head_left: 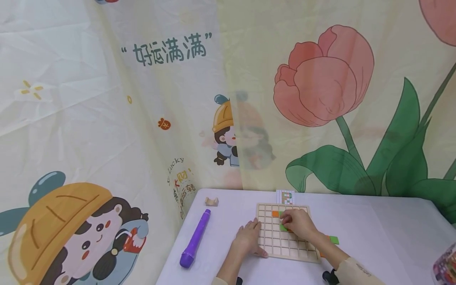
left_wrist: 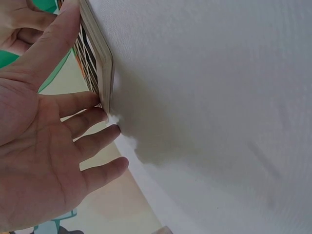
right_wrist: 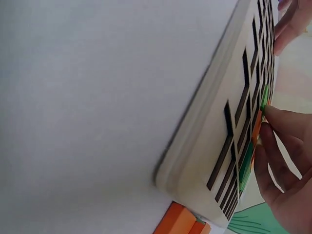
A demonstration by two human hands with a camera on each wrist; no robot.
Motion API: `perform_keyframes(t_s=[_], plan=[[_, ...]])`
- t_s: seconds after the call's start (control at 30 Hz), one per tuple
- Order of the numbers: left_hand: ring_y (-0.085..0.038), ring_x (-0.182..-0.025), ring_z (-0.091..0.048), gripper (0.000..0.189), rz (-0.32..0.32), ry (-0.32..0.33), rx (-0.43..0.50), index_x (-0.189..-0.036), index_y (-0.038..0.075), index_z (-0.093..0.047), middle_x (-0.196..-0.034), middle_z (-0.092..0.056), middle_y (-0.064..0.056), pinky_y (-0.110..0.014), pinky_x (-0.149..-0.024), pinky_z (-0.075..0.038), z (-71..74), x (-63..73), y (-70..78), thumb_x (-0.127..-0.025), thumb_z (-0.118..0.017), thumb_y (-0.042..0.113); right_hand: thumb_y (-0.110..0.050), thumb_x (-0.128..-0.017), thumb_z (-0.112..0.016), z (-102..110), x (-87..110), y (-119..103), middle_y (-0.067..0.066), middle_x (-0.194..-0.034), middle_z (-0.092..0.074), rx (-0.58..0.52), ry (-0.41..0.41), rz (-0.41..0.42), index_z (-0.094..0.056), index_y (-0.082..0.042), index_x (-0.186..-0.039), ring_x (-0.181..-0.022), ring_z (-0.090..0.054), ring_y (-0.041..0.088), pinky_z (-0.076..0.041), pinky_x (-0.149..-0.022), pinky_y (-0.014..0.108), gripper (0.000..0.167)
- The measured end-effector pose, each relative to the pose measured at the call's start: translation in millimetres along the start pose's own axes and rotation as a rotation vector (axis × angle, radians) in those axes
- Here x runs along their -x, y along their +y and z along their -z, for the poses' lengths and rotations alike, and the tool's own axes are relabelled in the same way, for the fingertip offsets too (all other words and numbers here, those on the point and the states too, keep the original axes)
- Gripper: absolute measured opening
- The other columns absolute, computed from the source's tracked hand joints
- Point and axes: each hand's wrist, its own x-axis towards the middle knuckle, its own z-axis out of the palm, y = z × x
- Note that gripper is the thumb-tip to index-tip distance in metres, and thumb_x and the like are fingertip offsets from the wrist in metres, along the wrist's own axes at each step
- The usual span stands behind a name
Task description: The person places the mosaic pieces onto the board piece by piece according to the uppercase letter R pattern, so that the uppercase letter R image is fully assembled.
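Note:
A square wooden grid board (head_left: 268, 241) lies on the white table, with an orange tile (head_left: 275, 213) and green tiles (head_left: 284, 228) in its upper cells. My left hand (head_left: 247, 237) rests at the board's left side, fingertips on its edge and thumb near the lower corner. In the left wrist view, the fingers of that left hand (left_wrist: 53, 131) are extended along the board's edge. Over the upper part of the board, my right hand (head_left: 299, 223) has its fingertips drawn together. The right wrist view shows this right hand (right_wrist: 287, 151) pinching a small green tile (right_wrist: 264, 97), partly hidden by fingers.
A pattern card (head_left: 286, 196) lies behind the board. Loose green (head_left: 334, 240) and orange tiles are by its right side. A purple microphone-shaped object (head_left: 195, 239) and a small wooden piece (head_left: 211, 202) lie at left. A colourful container (head_left: 445, 265) stands far right.

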Motion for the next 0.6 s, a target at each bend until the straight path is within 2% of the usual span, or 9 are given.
perform_keyframes(t_s=[0.3,0.47,0.6], plan=[[-0.029,-0.149,-0.043,0.117,-0.006,0.008,-0.008,-0.155,0.006,-0.047,-0.163,-0.044,-0.012,-0.053,-0.119,-0.04,-1.6,-2.9,0.1,-0.061,-0.095,0.055,0.004,-0.084,-0.082,5.8,4.0,8.3,-0.01,-0.085,-0.072,0.0,-0.031,0.088,-0.077,-0.009,-0.109,-0.079,-0.067,0.007,-0.058,-0.072,0.026,0.028],[-0.03,-0.149,-0.043,0.116,-0.007,0.005,-0.004,-0.155,0.005,-0.047,-0.162,-0.044,-0.013,-0.053,-0.119,-0.04,-2.2,-2.5,-0.6,-0.061,-0.096,0.054,-0.002,-0.087,-0.083,11.4,11.2,10.3,-0.009,-0.095,-0.074,-0.007,-0.04,0.049,-0.076,-0.011,-0.112,-0.088,-0.07,0.01,-0.06,-0.077,0.028,0.028],[-0.03,-0.149,-0.042,0.117,-0.005,0.0,-0.01,-0.155,0.005,-0.047,-0.163,-0.044,-0.012,-0.053,-0.12,-0.039,-2.4,-2.4,-0.7,-0.06,-0.095,0.055,-0.005,-0.086,-0.084,20.8,18.0,7.9,-0.006,-0.101,-0.076,-0.017,-0.011,0.01,-0.077,-0.012,-0.113,-0.093,-0.071,0.014,-0.061,-0.083,0.035,0.029]])
